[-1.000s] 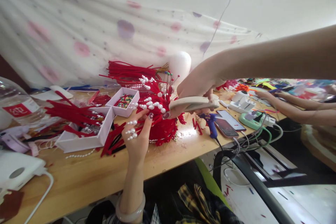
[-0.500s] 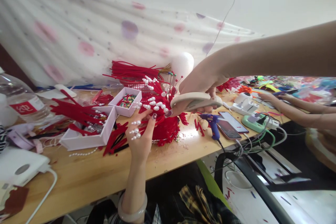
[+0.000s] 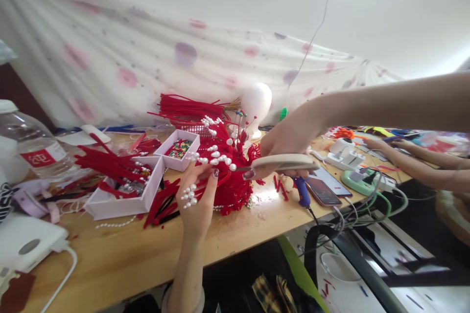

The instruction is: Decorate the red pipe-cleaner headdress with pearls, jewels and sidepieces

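Note:
My left hand (image 3: 198,193), thumb and fingers pinched together, holds a stem with white pearl beads (image 3: 190,195) fanning over its back and beyond the fingertips. My right hand (image 3: 282,149) is wrapped round beige-handled scissors (image 3: 288,162); their blades point left toward the pearl strand (image 3: 220,160). Behind and below both hands lies a red fuzzy flower piece (image 3: 233,193) edged with small pearls. Colored-head pins (image 3: 242,116) stand up behind it. How far the blades are open is too small to tell.
White boxes (image 3: 125,208) of red stems and beads sit at left, near a bottle (image 3: 40,149). A foam head (image 3: 256,102) stands behind. At right are a blue glue gun (image 3: 301,191), phones (image 3: 323,191), power strips (image 3: 345,159) and another person's hands (image 3: 382,149).
My right hand and the scissors have moved slightly right and down, the blades now showing beside the pearls. The camera view has shifted a little. My left hand keeps its pinch.

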Available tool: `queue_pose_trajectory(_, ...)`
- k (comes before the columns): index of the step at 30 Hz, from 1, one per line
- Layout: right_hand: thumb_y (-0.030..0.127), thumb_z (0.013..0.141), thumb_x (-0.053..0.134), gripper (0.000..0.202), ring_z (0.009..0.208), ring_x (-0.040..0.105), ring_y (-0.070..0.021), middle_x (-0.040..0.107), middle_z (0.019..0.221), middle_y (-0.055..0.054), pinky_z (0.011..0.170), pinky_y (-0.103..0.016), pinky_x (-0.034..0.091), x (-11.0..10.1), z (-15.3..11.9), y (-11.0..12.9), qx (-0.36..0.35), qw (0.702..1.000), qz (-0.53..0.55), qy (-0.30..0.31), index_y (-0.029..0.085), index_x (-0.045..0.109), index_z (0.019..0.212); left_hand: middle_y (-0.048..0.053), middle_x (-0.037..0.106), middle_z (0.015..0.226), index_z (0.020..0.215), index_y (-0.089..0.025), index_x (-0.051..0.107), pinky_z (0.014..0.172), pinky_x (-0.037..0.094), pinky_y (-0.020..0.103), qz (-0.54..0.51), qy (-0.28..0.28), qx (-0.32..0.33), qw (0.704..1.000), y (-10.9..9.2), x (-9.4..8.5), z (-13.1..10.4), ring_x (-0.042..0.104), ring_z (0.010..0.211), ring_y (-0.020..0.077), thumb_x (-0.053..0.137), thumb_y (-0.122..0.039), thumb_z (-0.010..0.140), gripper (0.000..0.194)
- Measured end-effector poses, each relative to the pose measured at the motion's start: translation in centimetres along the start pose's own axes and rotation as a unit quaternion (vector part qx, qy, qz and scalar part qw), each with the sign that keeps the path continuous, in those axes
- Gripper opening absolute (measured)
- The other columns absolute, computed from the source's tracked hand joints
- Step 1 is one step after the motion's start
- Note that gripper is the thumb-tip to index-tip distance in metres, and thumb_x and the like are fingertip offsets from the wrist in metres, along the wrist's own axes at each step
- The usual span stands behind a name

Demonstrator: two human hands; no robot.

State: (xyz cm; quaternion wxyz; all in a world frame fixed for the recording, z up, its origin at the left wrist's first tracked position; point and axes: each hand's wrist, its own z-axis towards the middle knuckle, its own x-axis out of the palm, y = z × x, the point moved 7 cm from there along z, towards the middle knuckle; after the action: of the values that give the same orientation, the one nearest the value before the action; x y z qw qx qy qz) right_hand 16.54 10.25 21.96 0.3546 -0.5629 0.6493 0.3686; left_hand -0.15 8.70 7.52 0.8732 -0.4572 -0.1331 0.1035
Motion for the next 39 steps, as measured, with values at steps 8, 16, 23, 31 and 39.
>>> queue_pose_trajectory(8, 0.056, 0.088, 0.055, 0.053, 0.051, 0.056, -0.0076, 0.063, 0.058, 0.004, 0.053, -0.023, 0.044, 3.4, -1.5, -1.2, -0.093, 0.975, -0.055, 0.195, 0.014, 0.061, 0.058, 0.004, 0.073, 0.092, 0.09, -0.019, 0.072, 0.08, 0.057, 0.032, 0.014, -0.003, 0.027, 1.0, -0.4, 0.0, 0.2, 0.068, 0.085, 0.0185, 0.07, -0.026, 0.082, 0.01)
queue_pose_trajectory(16, 0.047, 0.091, 0.054, 0.036, 0.056, 0.05, -0.0101, 0.062, 0.07, -0.002, 0.052, -0.024, 0.035, 4.8, -0.8, -4.0, -0.156, 0.981, -0.094, 0.073, 0.013, 0.059, 0.081, 0.006, 0.073, 0.097, 0.09, -0.018, 0.075, 0.081, 0.057, 0.031, 0.046, -0.031, 0.058, 0.997, -0.9, -0.1, 0.0, 0.069, 0.09, 0.0193, 0.069, -0.024, 0.083, 0.012)
queue_pose_trajectory(23, 0.059, 0.087, 0.05, 0.044, 0.055, 0.042, -0.0111, 0.054, 0.065, -0.001, 0.05, -0.026, 0.029, 6.1, 0.3, -5.9, -0.2, 0.976, -0.081, -0.039, 0.019, 0.051, 0.07, 0.006, 0.072, 0.105, 0.096, -0.02, 0.076, 0.079, 0.055, 0.031, 0.037, -0.021, 0.014, 0.999, 0.3, 0.0, -0.4, 0.069, 0.086, 0.0188, 0.07, -0.03, 0.081, 0.019)
queue_pose_trajectory(31, 0.054, 0.087, 0.054, 0.04, 0.054, 0.039, -0.0102, 0.05, 0.063, 0.001, 0.051, -0.026, 0.029, 6.0, 0.3, -5.5, -0.198, 0.977, -0.066, -0.047, 0.02, 0.046, 0.067, 0.001, 0.07, 0.094, 0.094, -0.022, 0.074, 0.073, 0.053, 0.027, 0.041, 0.022, 0.007, 0.999, -0.6, 0.7, -0.4, 0.066, 0.08, 0.0152, 0.071, -0.03, 0.081, 0.016)
queue_pose_trajectory(39, 0.054, 0.087, 0.052, 0.038, 0.053, 0.038, -0.0102, 0.052, 0.064, 0.001, 0.053, -0.027, 0.028, 5.8, -0.1, -5.4, -0.195, 0.974, -0.101, -0.062, 0.02, 0.049, 0.07, 0.0, 0.066, 0.088, 0.09, -0.021, 0.072, 0.07, 0.052, 0.028, 0.018, 0.032, 0.006, 0.999, -0.4, 1.1, -0.5, 0.064, 0.08, 0.0158, 0.071, -0.029, 0.082, 0.012)
